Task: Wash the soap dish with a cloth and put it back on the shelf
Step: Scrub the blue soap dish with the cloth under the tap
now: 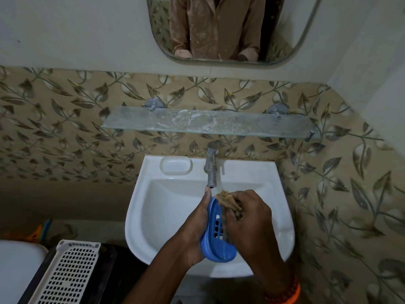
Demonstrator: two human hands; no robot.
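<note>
Over the white sink point(166, 207) my left hand point(197, 224) grips a blue plastic soap dish point(215, 244) with slots in its bottom, tilted on edge under the tap point(211, 165). My right hand point(247, 218) is closed around a wet brown cloth point(226, 201) and presses it against the inside of the dish. Water runs from the spout onto the cloth. The glass shelf point(208, 122) on the tiled wall above the tap is bare and streaked.
A mirror point(221, 29) hangs above the shelf. The sink top has a moulded soap recess point(176, 165) left of the tap. A white perforated basket point(68, 270) stands at lower left beside a white fixture point(17, 266). A tiled wall closes in on the right.
</note>
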